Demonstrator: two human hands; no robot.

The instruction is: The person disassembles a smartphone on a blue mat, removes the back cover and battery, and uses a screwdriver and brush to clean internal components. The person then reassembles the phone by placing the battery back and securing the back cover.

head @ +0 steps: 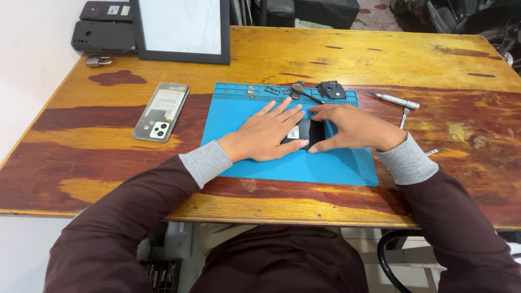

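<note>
A black phone body (307, 133) lies on a blue work mat (336, 165) at the table's middle. My left hand (267, 133) rests flat on its left part, fingers spread and pointing away. My right hand (347, 126) presses on its right side, thumb at the near edge. Most of the phone is hidden under both hands. A phone back cover (161, 112) with camera cutouts lies left of the mat.
Small black parts (331, 89) and a brush (302, 92) lie along the mat's far edge. A screwdriver (397, 100) and metal tools lie right of the mat. A framed white panel (182, 27) and dark phones (104, 36) sit at the far left of the wooden table (445, 65).
</note>
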